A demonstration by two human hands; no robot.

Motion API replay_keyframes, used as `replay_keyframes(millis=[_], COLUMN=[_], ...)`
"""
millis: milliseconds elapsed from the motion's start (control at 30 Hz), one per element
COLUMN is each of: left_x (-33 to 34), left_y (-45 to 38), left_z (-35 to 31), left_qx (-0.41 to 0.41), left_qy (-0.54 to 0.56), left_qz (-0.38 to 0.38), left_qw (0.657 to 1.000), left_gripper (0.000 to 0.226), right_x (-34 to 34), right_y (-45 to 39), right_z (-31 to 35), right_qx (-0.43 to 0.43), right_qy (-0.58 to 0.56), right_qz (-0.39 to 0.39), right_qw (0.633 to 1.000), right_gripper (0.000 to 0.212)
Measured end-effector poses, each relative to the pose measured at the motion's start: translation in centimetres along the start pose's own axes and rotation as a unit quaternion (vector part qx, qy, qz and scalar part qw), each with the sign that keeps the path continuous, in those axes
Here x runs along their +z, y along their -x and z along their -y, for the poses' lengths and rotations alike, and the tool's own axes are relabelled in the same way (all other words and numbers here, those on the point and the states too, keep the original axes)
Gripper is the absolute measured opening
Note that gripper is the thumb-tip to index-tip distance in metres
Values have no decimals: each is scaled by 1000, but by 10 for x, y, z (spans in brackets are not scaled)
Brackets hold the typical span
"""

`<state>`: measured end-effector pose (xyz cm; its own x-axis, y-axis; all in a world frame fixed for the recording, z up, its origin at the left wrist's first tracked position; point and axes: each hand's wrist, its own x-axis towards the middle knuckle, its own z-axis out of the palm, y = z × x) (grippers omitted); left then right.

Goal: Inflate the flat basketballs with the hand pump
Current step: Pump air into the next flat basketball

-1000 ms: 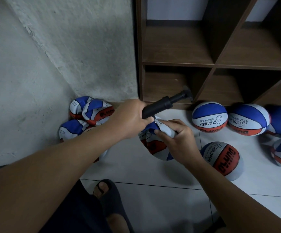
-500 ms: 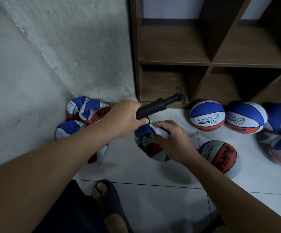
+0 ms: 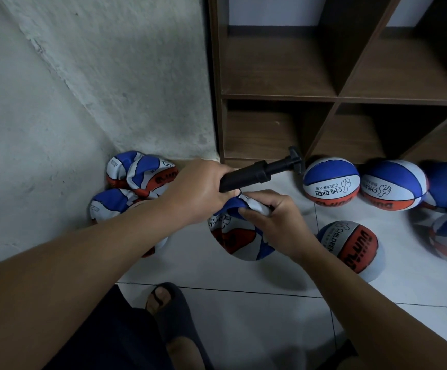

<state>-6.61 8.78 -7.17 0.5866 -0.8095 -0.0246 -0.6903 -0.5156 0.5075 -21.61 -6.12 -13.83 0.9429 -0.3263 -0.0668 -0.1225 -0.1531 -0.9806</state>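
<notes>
Head view: flat basketball point(image 3: 239, 236) and pump point(image 3: 254, 174) between hands point(image 3: 277, 217).

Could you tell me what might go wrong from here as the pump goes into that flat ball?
The right hand only pinches the crumpled flat ball, so the skin could slip off the needle. The left hand holds the pump tilted; a skewed push might bend the needle, which is hidden here.

flat basketballs point(image 3: 134, 182) heaped in the floor's far left corner against the wall point(image 3: 83, 89); shelf unit point(image 3: 337, 97) at the floor's far edge; inflated basketballs point(image 3: 331, 181) along its foot; another basketball point(image 3: 350, 249) nearer, right of centre.
</notes>
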Motion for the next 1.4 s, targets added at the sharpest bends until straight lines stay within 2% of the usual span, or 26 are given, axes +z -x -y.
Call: replay_keyframes(millis=[133,333,433,533,633,733,800,900,1000,1100,1167,1233,1300,1400], left_x=[2,0,0,5,9,19,28,38,41,43,45,48,51,54], left_y=[2,0,-2,-2,-3,-1,-1,-5,-8,-13,-18,-22,-24,-29], left_z=[-2,1,6,15,16,17,20,24,25,21,18,17,16,15], left_qx=[10,6,2,-16,-28,-58,-62,-58,-47,-30,-11,6,17,23], left_qy=[8,29,24,29,31,53,20,-38,-60,-71,-85,-96,-120,-141], left_qz=[8,15,41,84,88,121,132,142,165,162,158,172,192,215], left_qw=[1000,999,999,996,995,989,989,987,983,984,984,980,974,966], left_gripper=[42,34,40,35,22,24,30,38,33,31,28,24,23,26], right_x=[-1,-3,-6,-10,-13,-11,-10,-12,-16,-28,-43,-63,-84,-113], right_y=[1,0,-6,-9,-4,4,11,22,26,26,32,43,53,68], right_z=[1,-2,-12,-31,-58,-88,-111,-133,-120,-106,-95,-93,-96,-105], right_qx=[2,16,10,30,29,34,55,81,111,95,127,120,120,221], right_qy=[9,27,112,205,302,369,403,366,330,333,337,378,461,541], right_qz=[1,-5,-9,-6,2,20,32,49,55,44,24,-4,-39,-49], right_qw=[1000,999,994,978,953,928,913,926,936,937,933,918,878,810], right_gripper=[24,24,26,31,35,36,36,33,37,32,39,45,55,99])
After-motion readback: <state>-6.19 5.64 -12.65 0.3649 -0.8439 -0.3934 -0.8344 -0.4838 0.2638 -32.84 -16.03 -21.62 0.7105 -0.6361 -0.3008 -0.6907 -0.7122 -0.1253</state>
